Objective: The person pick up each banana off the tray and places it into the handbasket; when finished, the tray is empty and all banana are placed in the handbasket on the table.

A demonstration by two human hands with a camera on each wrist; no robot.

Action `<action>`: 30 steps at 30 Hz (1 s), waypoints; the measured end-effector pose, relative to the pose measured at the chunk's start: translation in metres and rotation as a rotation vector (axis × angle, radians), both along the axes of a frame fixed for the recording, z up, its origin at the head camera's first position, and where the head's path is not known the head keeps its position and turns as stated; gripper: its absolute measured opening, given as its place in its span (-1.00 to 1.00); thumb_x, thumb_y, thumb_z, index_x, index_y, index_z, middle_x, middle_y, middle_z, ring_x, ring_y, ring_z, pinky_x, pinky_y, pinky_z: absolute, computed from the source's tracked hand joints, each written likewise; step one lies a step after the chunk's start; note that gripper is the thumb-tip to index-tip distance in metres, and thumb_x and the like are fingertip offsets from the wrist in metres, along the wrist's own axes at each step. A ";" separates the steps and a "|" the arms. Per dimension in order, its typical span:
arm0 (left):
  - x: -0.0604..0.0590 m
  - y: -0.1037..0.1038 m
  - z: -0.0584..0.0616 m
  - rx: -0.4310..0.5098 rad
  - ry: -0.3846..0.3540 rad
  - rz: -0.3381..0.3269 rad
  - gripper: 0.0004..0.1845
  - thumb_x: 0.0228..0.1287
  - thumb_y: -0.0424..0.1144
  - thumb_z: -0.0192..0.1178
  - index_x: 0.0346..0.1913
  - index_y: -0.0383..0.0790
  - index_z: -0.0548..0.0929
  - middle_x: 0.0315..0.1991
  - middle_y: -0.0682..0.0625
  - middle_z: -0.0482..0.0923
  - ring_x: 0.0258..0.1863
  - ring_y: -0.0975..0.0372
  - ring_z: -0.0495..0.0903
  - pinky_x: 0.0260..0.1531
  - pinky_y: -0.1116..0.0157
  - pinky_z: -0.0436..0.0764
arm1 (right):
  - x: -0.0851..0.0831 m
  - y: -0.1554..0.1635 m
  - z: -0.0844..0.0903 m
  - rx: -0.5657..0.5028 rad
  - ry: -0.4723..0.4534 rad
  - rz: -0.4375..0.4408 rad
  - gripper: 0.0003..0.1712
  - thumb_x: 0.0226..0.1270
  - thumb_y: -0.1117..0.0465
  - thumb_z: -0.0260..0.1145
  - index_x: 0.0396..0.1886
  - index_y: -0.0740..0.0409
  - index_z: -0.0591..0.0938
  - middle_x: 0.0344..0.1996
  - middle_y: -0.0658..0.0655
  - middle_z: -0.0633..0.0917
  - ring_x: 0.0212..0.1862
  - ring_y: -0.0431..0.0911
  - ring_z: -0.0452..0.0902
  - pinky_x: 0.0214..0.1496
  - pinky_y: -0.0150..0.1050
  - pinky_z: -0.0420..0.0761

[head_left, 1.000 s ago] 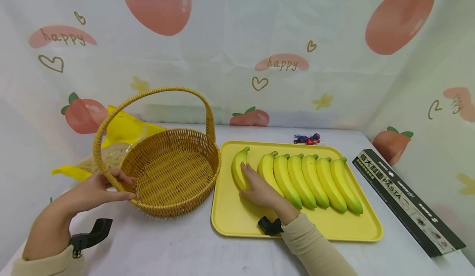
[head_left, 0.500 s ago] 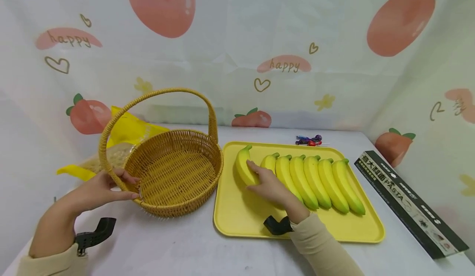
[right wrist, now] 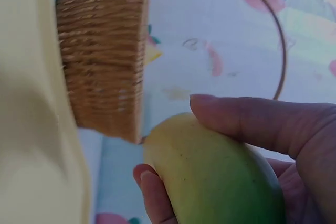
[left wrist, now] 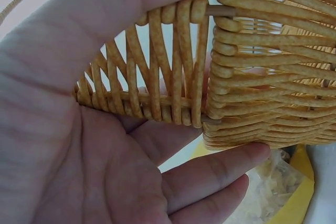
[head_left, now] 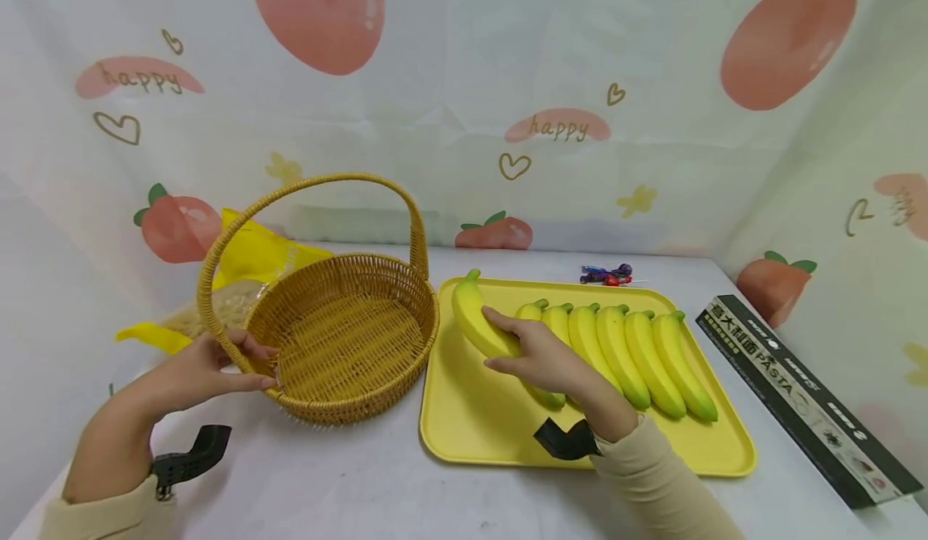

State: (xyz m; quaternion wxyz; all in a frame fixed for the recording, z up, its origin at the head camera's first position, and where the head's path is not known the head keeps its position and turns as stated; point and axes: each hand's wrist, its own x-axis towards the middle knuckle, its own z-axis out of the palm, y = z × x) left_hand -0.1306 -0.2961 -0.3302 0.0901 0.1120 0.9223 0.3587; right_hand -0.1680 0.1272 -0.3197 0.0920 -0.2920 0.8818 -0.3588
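My right hand [head_left: 547,355] grips a yellow banana [head_left: 474,320] around its lower part, with the stem pointing up and away. In the right wrist view, thumb and fingers wrap the greenish end of the banana [right wrist: 210,171]. Several more bananas [head_left: 629,355] lie side by side on the yellow tray [head_left: 471,439], just right of that hand. To the left stands a round wicker basket [head_left: 348,338] with a tall arched handle and a bare woven bottom. My left hand [head_left: 199,375] holds the near left side of it, at the handle's base; the left wrist view shows the hand around the wicker handle [left wrist: 152,66].
A yellow bag [head_left: 257,254] with a clear, pasta-like filled part lies behind the basket. Wrapped lollipops [head_left: 607,274] lie beyond the tray. A long black pasta box [head_left: 805,399] lies along the right side. A printed cloth [head_left: 449,81] hangs behind the table.
My right hand has closed around the leftmost banana and lifted it off the tray, tilting it. The left hand has stayed on the basket.
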 end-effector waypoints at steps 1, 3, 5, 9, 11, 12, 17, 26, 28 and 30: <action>0.000 0.000 0.000 0.002 0.005 -0.005 -0.73 0.10 -0.16 0.33 -0.25 -0.27 0.57 -0.07 -0.16 0.62 -0.13 0.35 0.51 -0.27 0.43 0.55 | 0.001 0.000 0.003 -0.006 -0.001 0.019 -0.24 0.23 0.23 0.29 0.38 0.28 0.20 0.38 0.22 0.25 0.22 -0.06 0.37 0.10 -0.23 0.44; -0.001 0.000 -0.001 0.001 0.009 0.000 -0.74 0.09 -0.16 0.34 -0.25 -0.26 0.58 -0.08 -0.14 0.62 -0.16 0.42 0.51 -0.27 0.44 0.55 | 0.003 -0.002 0.009 -0.009 0.003 0.066 -0.24 0.24 0.21 0.29 0.38 0.27 0.20 0.38 0.21 0.26 0.15 -0.10 0.40 0.07 -0.29 0.43; -0.001 0.000 -0.001 -0.001 0.008 0.005 -0.73 0.09 -0.16 0.34 -0.23 -0.25 0.58 -0.10 -0.11 0.62 -0.17 0.46 0.49 -0.27 0.44 0.54 | 0.004 -0.006 0.015 0.000 0.016 0.121 -0.24 0.24 0.19 0.29 0.38 0.27 0.21 0.37 0.20 0.28 0.11 -0.15 0.39 0.06 -0.34 0.42; 0.000 0.000 -0.001 -0.003 0.011 0.007 -0.73 0.08 -0.14 0.34 -0.25 -0.25 0.59 -0.12 -0.10 0.62 -0.12 0.32 0.51 -0.25 0.42 0.53 | 0.000 -0.020 0.025 0.053 0.032 0.220 -0.26 0.24 0.18 0.29 0.36 0.27 0.24 0.22 0.19 0.49 -0.23 -0.21 0.37 -0.12 -0.41 0.36; 0.000 0.001 0.000 0.003 0.011 0.005 -0.72 0.08 -0.14 0.34 -0.26 -0.26 0.58 -0.11 -0.11 0.63 -0.10 0.25 0.51 -0.24 0.38 0.54 | -0.004 -0.030 0.029 0.092 0.030 0.259 -0.26 0.23 0.18 0.30 0.36 0.26 0.25 -0.04 0.13 0.61 -0.34 -0.23 0.32 -0.19 -0.41 0.34; 0.001 0.001 0.000 0.005 0.010 0.005 -0.72 0.08 -0.13 0.35 -0.27 -0.26 0.58 -0.11 -0.13 0.63 -0.10 0.26 0.52 -0.23 0.38 0.54 | -0.007 -0.035 0.031 0.111 0.019 0.275 -0.26 0.23 0.18 0.30 0.36 0.24 0.26 -0.19 0.09 0.60 -0.40 -0.23 0.28 -0.23 -0.41 0.32; 0.002 0.001 0.003 0.009 0.003 0.012 -0.70 0.07 -0.11 0.34 -0.30 -0.26 0.56 -0.08 -0.14 0.63 -0.12 0.37 0.52 -0.23 0.40 0.55 | -0.028 -0.071 0.036 0.155 -0.079 0.363 -0.26 0.21 0.18 0.32 0.36 0.17 0.27 -0.42 -0.02 0.47 -0.45 -0.26 0.28 -0.34 -0.45 0.32; 0.001 0.001 0.002 0.040 0.016 -0.006 -0.71 0.07 -0.18 0.35 -0.29 -0.30 0.53 -0.16 -0.10 0.63 -0.19 0.43 0.53 -0.24 0.43 0.55 | -0.059 -0.142 0.029 0.189 -0.248 0.478 -0.29 0.21 0.20 0.32 0.35 0.18 0.29 0.11 0.08 0.58 -0.27 -0.29 0.40 -0.21 -0.51 0.40; 0.001 0.001 0.002 0.040 0.018 -0.009 -0.72 0.08 -0.19 0.35 -0.29 -0.30 0.53 -0.19 -0.09 0.63 -0.22 0.44 0.52 -0.25 0.43 0.54 | -0.063 -0.156 0.027 0.200 -0.272 0.481 -0.29 0.21 0.20 0.32 0.34 0.17 0.30 0.11 0.06 0.58 -0.25 -0.30 0.41 -0.20 -0.53 0.42; 0.001 0.002 0.003 0.039 0.011 -0.004 -0.72 0.08 -0.18 0.35 -0.29 -0.29 0.54 -0.20 -0.08 0.62 -0.21 0.42 0.52 -0.25 0.42 0.54 | -0.066 -0.169 0.023 0.203 -0.296 0.482 -0.31 0.21 0.19 0.32 0.33 0.18 0.33 0.07 0.06 0.60 -0.25 -0.30 0.43 -0.19 -0.54 0.43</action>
